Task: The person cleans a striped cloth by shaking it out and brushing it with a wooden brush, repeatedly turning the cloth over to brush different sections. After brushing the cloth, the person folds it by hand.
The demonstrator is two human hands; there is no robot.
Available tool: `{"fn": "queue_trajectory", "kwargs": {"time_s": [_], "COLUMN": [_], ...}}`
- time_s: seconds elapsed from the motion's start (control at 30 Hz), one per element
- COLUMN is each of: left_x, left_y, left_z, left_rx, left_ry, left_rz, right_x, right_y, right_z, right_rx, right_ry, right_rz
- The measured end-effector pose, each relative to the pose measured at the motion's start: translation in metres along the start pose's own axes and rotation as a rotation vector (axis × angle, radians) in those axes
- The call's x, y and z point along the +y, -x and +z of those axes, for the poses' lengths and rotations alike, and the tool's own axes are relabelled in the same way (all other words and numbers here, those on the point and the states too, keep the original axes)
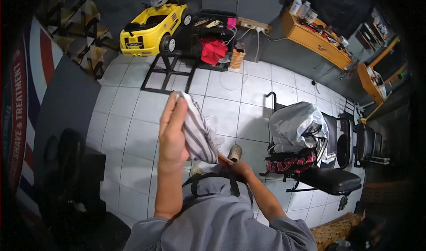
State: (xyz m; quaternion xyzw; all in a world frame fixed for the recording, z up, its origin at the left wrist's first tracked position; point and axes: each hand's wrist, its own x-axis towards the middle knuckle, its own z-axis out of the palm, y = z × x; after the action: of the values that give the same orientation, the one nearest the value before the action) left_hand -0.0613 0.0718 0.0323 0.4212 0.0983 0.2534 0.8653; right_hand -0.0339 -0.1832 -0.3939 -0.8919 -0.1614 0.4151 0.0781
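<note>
A white cloth with grey stripes (pixel 199 133), folded into a long piece, is held up in front of my body. My left hand (pixel 173 133) grips its upper left edge, thumb on the near side and fingers pressed together. At the lower right corner of the cloth, my right hand (pixel 239 167) has its fingers closed on the edge; that hand is low at my waist, partly dark and blurred. Some paler fabric shows behind the striped part.
A black barber chair (pixel 328 180) at right carries clothes and a clear plastic bag (pixel 297 118). A yellow toy car (pixel 155 27) stands at the back on a dark metal frame (pixel 168 76). Bottles and tools crowd a wooden wall shelf (pixel 317 40). A red cloth (pixel 213 51) hangs beside it.
</note>
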Motion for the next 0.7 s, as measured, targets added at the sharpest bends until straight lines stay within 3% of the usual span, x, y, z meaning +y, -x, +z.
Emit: {"fn": "queue_trajectory", "kwargs": {"time_s": [0.07, 0.17, 0.23, 0.37, 0.43, 0.5, 0.57, 0.6, 0.67, 0.7], "left_x": [0.005, -0.007, -0.030, -0.067, -0.085, -0.099, -0.110, -0.116, -0.107, -0.101], "left_y": [-0.001, -0.016, -0.029, -0.050, -0.058, -0.066, -0.074, -0.071, -0.078, -0.080], "left_z": [0.012, 0.027, 0.026, 0.051, 0.056, 0.070, 0.091, 0.076, 0.089, 0.085], "left_rx": [-0.031, 0.013, 0.023, 0.123, 0.166, 0.213, 0.311, 0.217, 0.378, 0.333], "left_ry": [0.004, -0.144, -0.224, -0.419, -0.464, -0.480, -0.459, -0.463, -0.378, -0.347], "left_rz": [0.035, 0.040, 0.025, 0.070, 0.060, 0.085, 0.111, 0.137, 0.164, 0.194], "right_x": [0.024, 0.061, 0.047, -0.036, -0.061, -0.078, -0.087, -0.096, -0.078, -0.068], "right_y": [0.019, -0.018, -0.010, 0.050, 0.086, 0.105, 0.105, 0.097, 0.058, 0.033], "right_z": [-0.024, -0.020, -0.072, -0.200, -0.246, -0.264, -0.281, -0.279, -0.261, -0.250], "right_rx": [-0.017, 0.177, 0.156, 0.272, -0.028, 0.045, -0.033, 0.071, -0.057, -0.116], "right_ry": [-0.025, -0.255, -0.733, -1.459, -1.702, -1.431, -1.111, -1.071, -0.957, -0.897], "right_rz": [0.069, 0.181, 0.172, -0.222, -0.454, -0.681, -0.974, -1.120, -0.987, -0.924]}}
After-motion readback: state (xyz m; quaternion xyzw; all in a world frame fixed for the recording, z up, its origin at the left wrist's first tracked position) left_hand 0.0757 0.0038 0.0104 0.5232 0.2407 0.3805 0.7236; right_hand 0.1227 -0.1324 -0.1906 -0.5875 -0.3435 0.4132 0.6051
